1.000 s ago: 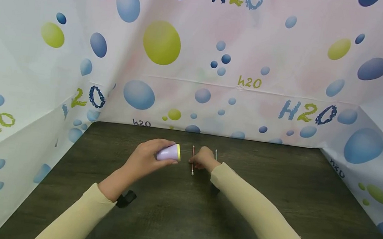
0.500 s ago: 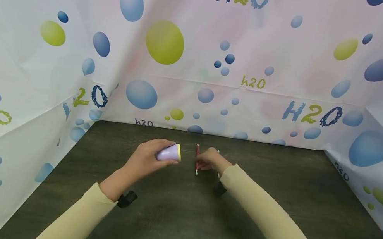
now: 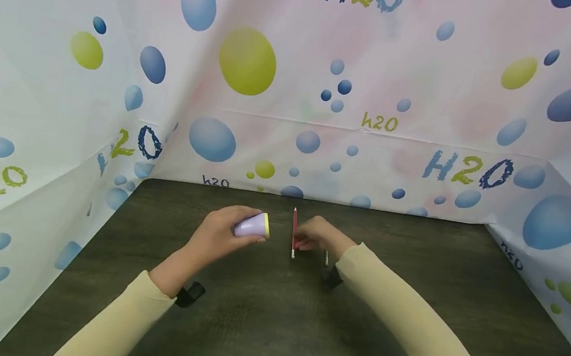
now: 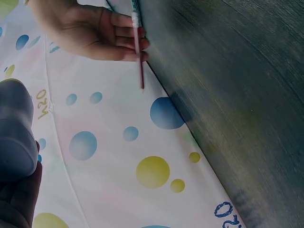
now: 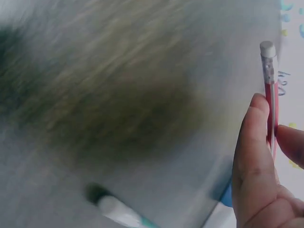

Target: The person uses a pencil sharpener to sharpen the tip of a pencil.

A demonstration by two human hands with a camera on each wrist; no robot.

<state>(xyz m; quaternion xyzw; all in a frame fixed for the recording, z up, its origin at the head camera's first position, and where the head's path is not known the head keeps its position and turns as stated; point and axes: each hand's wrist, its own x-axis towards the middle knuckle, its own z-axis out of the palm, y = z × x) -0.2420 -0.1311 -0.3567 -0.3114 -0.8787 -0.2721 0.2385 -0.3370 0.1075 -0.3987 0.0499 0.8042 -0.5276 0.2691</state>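
Observation:
In the head view my left hand (image 3: 214, 233) grips a small lavender cup (image 3: 250, 226) with a yellow rim, tipped on its side with the rim facing right. The same cup (image 4: 16, 130) looks dark at the left of the left wrist view. My right hand (image 3: 320, 234) pinches a red pencil (image 3: 294, 225) between thumb and fingers, its white eraser end toward me. Close up, that eraser (image 5: 267, 49) and its silver ferrule stick out past the fingertips. A second pencil (image 3: 326, 258) lies on the table, largely hidden behind the right hand; its teal body (image 5: 146, 222) shows in the right wrist view.
The dark wood table (image 3: 249, 319) runs back to a white backdrop (image 3: 293, 103) printed with blue and green dots. Dark wrist cameras show under both wrists, the left one (image 3: 191, 294) more fully.
The right hand has closed on the red pencil and raised it a little, its tip now higher in view. The left hand and cup have stayed nearly still. The head view has shifted slightly.

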